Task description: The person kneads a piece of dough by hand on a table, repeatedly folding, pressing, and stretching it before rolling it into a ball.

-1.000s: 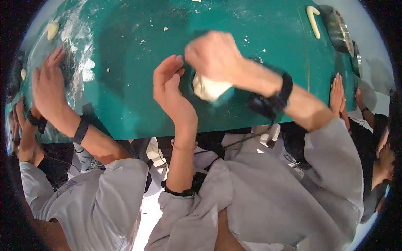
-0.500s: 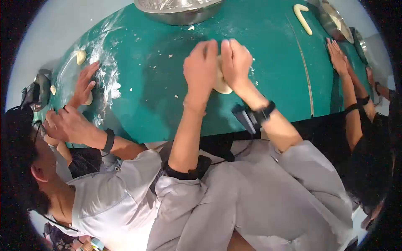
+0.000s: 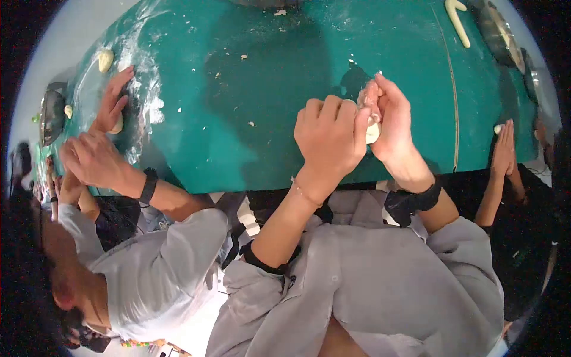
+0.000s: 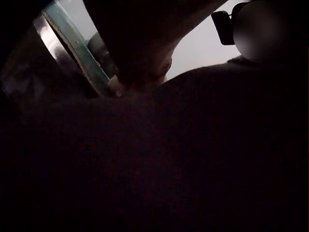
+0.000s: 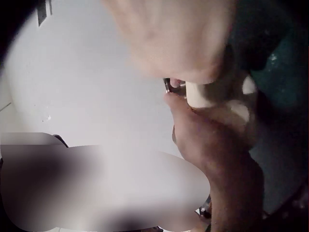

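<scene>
Pale dough is gripped between two hands over the green table. The left hand curls its fingers at the dough's left side, its thumb against it. On the other side the right hand cups the dough, fingers bent towards the left hand; the palms hide most of it. In the right wrist view, the dough shows between the right hand above and the left hand below. The left wrist view is mostly dark, and what its hand holds cannot be told there.
At left another person's hands work near a dough piece and scattered flour. A bent dough strip and a metal bowl lie at the upper right. Further right, someone presses their palms together.
Both hands have moved right in the head view with the dough, which was under them near the middle. The metal bowl at the top has nearly left the view as the view shifted.
</scene>
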A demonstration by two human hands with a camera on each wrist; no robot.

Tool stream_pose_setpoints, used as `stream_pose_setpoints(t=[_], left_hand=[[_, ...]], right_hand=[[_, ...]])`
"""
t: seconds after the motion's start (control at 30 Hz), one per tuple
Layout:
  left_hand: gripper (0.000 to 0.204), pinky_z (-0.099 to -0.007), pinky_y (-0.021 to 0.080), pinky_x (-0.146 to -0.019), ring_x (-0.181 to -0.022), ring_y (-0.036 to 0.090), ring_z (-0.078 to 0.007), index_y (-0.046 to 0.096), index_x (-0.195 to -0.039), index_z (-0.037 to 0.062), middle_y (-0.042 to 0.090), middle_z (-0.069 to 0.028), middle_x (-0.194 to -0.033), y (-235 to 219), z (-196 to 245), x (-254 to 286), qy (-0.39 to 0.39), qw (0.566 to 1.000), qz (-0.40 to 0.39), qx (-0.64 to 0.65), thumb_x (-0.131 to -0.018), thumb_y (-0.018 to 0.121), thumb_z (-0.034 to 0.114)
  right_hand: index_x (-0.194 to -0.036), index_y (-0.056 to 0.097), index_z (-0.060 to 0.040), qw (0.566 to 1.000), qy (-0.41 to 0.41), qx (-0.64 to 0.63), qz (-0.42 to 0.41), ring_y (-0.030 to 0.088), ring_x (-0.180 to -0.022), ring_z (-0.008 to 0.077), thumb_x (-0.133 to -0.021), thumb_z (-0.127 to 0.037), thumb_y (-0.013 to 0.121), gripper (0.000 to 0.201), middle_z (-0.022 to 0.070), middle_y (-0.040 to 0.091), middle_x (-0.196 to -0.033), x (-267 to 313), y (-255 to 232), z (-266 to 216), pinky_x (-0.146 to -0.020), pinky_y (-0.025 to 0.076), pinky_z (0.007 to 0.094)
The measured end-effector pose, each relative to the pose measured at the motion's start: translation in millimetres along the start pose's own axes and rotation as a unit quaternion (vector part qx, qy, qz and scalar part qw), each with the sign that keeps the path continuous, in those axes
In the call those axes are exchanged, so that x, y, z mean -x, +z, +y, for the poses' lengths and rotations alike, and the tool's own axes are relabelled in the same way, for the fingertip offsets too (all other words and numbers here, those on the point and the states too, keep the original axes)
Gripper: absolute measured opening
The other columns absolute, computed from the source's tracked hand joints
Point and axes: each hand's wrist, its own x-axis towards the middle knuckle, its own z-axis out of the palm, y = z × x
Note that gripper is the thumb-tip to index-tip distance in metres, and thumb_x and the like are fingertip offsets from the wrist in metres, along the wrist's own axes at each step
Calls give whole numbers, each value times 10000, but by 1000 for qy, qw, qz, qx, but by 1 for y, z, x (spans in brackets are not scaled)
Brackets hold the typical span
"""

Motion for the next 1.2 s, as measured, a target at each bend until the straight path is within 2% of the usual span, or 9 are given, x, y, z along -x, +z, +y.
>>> stream_pose_setpoints(t=[0.1,0.2,0.5,0.67,0.73,0.83,0.97,1.0,1.2], left_hand=[[241,-449,445,-586,-659,589,-323,611,-700,80,607,-115,-706,16,-9,-30,-42,998,-56,-4,-881,538,222],[361,-474,452,-564,-602,596,-355,619,-639,72,613,-144,-643,38,-32,-67,-87,994,-50,36,-910,484,268],[417,-473,489,-551,-580,620,-389,678,-649,62,627,-173,-626,52,-52,-95,-68,992,82,67,-925,481,306],[310,-379,464,-824,-975,606,-287,627,-975,3,626,-165,-998,36,-51,-66,-67,945,186,260,-928,517,289],[384,-343,379,-956,-1173,494,-204,500,-1221,10,547,-107,-1183,40,-56,-57,-110,856,212,459,-969,487,299],[362,-336,389,-969,-1186,507,-196,492,-1253,35,562,-110,-1197,6,-46,-34,-173,747,161,622,-1000,444,289],[407,-358,439,-934,-1101,574,-243,505,-1232,19,605,-134,-1149,-8,-52,0,-217,787,132,562,-1003,407,341],[413,-374,437,-945,-1092,574,-263,510,-1213,15,602,-146,-1145,-16,-55,7,-238,721,172,628,-999,386,346],[357,-387,451,-924,-1037,587,-263,534,-1154,-2,612,-139,-1091,-45,-107,13,-267,735,255,568,-997,388,284]], right_hand=[[-687,499,-121,996,65,33,-57,403,-563,75,-958,-260,493,304,-40,387,-565,-25,-3,-18,-538,341,255],[-765,549,-107,990,-23,117,72,449,-629,73,-940,-225,529,213,-36,473,-655,-57,12,-13,-584,380,262],[-918,614,-14,929,-230,288,-29,608,-840,219,-954,-257,494,274,94,638,-878,-105,22,-14,-758,468,343],[-1096,586,-13,757,-295,566,-137,590,-997,388,-945,-383,475,415,202,633,-1061,-67,28,-13,-881,459,436],[-1132,585,-35,698,-282,644,-132,588,-1033,379,-916,-406,517,435,207,632,-1085,-25,37,-11,-890,455,448],[-1129,607,-95,635,-373,663,-133,572,-1045,377,-821,-412,645,443,189,616,-1093,-3,18,-1,-882,459,467],[-1043,645,-176,481,-466,718,-192,537,-1000,345,-679,-385,768,437,112,549,-1050,26,28,18,-846,476,460],[-935,651,-145,471,-461,725,-199,557,-972,318,-687,-388,756,363,95,566,-1014,32,36,23,-828,475,454],[-614,614,-89,493,-458,711,-204,632,-728,293,-774,-430,680,383,86,629,-734,-36,77,47,-631,501,433]])
